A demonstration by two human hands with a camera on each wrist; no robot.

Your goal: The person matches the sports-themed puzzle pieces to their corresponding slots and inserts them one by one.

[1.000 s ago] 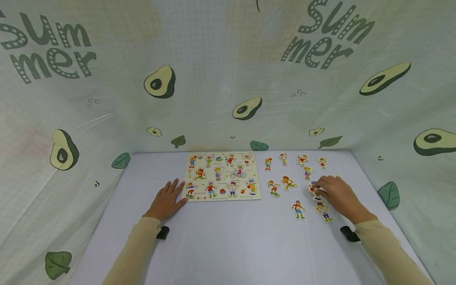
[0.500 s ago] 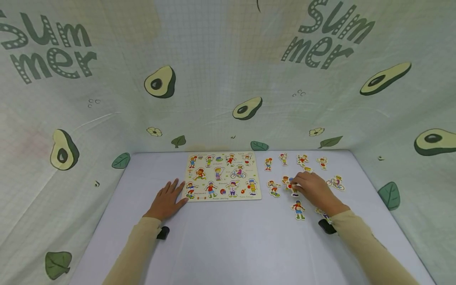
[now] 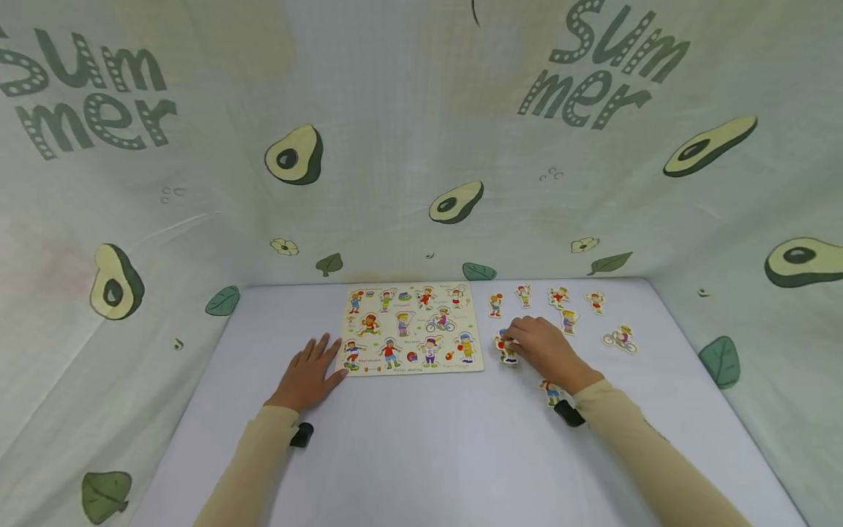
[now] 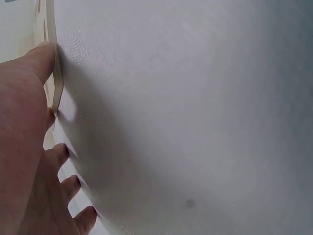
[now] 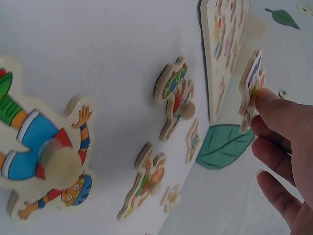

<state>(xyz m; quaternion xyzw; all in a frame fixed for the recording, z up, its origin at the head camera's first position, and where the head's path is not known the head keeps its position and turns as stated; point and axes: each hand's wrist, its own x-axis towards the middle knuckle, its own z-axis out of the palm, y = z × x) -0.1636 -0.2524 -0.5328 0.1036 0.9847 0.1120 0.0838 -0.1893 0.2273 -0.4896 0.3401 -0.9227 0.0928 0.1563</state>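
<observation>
My right hand (image 3: 545,353) pinches a wooden puzzle piece (image 5: 250,81) between thumb and fingers, raised over the table. Beneath it in the head view lies a skateboarder piece (image 3: 508,357), partly overlapped. In the right wrist view that skateboarder piece (image 5: 172,98) lies apart from the held one. My left hand (image 3: 306,375) rests flat, fingers spread, at the left edge of the puzzle board (image 3: 387,326). The left wrist view has its thumb (image 4: 39,58) on the board's edge (image 4: 58,81) and the other fingertips on the table.
Loose knobbed pieces lie right of the board: a cyclist (image 3: 620,339), a roller skater (image 3: 549,389) partly behind the right wrist, a runner (image 5: 144,181), and several others near the back edge. A printed cloth (image 3: 369,241) hangs behind the white table (image 3: 421,454).
My right hand has carried the puzzle piece leftward from among the right-hand pieces to near the board, uncovering the cyclist piece. The left hand stays in place.
</observation>
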